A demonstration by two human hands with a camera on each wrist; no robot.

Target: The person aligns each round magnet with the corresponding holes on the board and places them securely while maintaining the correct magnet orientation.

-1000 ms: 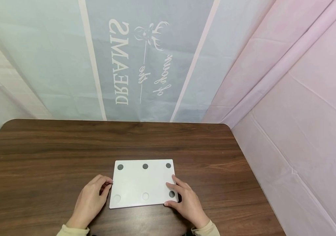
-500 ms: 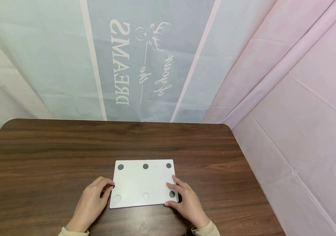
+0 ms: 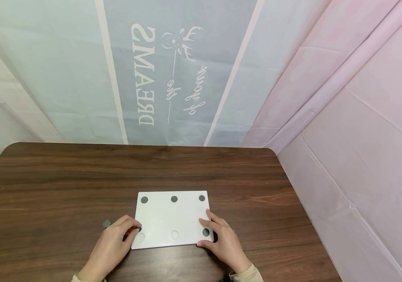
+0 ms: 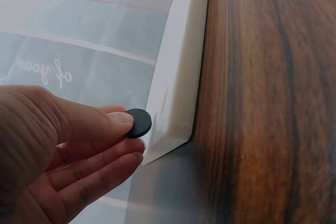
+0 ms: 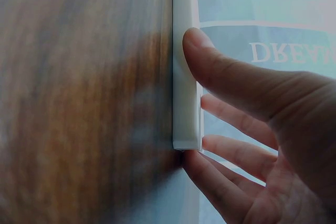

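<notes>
A white rectangular board (image 3: 171,216) lies flat on the table. Dark round discs sit in its three far recesses and the front right one; two pale recesses, front left (image 3: 140,237) and front middle (image 3: 174,235), show no disc. Between thumb and fingers my left hand (image 3: 111,242) pinches a small black disc (image 4: 140,124), held just above the board's left side near the front left recess. My right hand (image 3: 225,243) holds the board's front right corner, thumb against the front edge (image 5: 185,93) and other fingers on the top and right side.
Another dark disc (image 3: 106,223) lies on the wooden table (image 3: 63,184), left of the board and just beyond my left hand. A printed fabric backdrop (image 3: 187,78) hangs behind the table, and pale cloth (image 3: 359,156) covers the right side.
My left hand has moved slightly right and forward over the board's left edge with its disc, uncovering the disc on the table. My right hand and the board stay put.
</notes>
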